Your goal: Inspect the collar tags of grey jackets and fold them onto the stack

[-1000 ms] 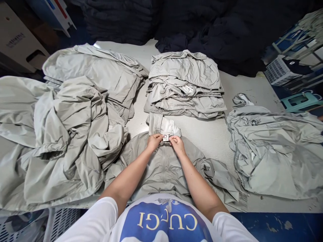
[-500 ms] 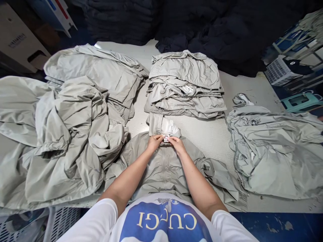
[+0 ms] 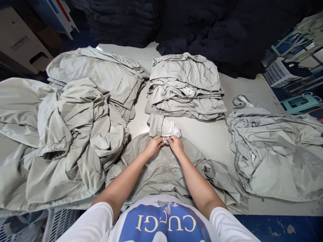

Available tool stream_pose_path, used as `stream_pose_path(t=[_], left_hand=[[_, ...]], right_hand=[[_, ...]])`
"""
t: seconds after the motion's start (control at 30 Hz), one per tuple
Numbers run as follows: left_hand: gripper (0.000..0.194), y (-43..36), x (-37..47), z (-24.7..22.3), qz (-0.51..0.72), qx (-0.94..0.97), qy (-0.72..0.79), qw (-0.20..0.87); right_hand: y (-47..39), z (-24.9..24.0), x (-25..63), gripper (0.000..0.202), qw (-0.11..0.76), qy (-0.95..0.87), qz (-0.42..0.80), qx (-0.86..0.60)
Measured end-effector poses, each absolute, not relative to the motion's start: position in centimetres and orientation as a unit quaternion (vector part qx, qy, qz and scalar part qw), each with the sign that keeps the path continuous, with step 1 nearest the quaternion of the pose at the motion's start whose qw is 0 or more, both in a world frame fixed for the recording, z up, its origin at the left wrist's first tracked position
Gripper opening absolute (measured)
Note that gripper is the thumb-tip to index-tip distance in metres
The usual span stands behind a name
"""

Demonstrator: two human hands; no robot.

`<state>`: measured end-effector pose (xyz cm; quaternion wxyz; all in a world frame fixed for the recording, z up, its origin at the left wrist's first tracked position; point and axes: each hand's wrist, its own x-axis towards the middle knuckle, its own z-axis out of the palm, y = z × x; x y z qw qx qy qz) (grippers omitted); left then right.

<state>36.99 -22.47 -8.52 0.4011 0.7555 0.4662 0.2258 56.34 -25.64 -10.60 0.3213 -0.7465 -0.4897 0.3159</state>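
A grey-beige jacket (image 3: 164,168) lies front side up on the table before me, its zip running down the middle and its hood (image 3: 161,124) spread at the far end. Inside the neck sits a small white label (image 3: 166,138) with dark print. My left hand (image 3: 154,145) pinches at the label's left side, fingers closed. On the opposite side my right hand (image 3: 176,144) is closed at the label's right edge, thumb and forefinger together. The fingers cover part of the collar.
A folded jacket stack (image 3: 186,87) stands straight ahead on the pale table (image 3: 141,124). Crumpled jackets (image 3: 78,134) heap up at left, before another folded pile (image 3: 101,74). More jackets (image 3: 277,151) lie right. Dark garments (image 3: 214,33) line the back; a plastic crate (image 3: 63,222) sits below left.
My left hand has turned and shifted slightly left and down, its fingers more curled. The right hand's fingers have bent at the label. The jacket stays in place.
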Motion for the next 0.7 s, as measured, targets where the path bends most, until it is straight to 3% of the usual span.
stream_pose_path(t=[0.33, 0.57, 0.7], left_hand=[[0.033, -22.8, 38.3, -9.4, 0.269, 0.772, 0.483, 0.314], [0.057, -24.1, 37.3, -11.4, 0.115, 0.870, 0.445, 0.178], [0.062, -21.0, 38.0, -11.0, 0.085, 0.871, 0.452, 0.173]], right_hand=[[-26.0, -9.5, 57.6, 0.035, 0.355, -0.555, 0.283, -0.697], [-28.3, -12.7, 54.9, 0.045, 0.271, -0.675, 0.198, -0.657], [-25.8, -12.4, 55.4, 0.051, 0.244, -0.681, 0.201, -0.660]])
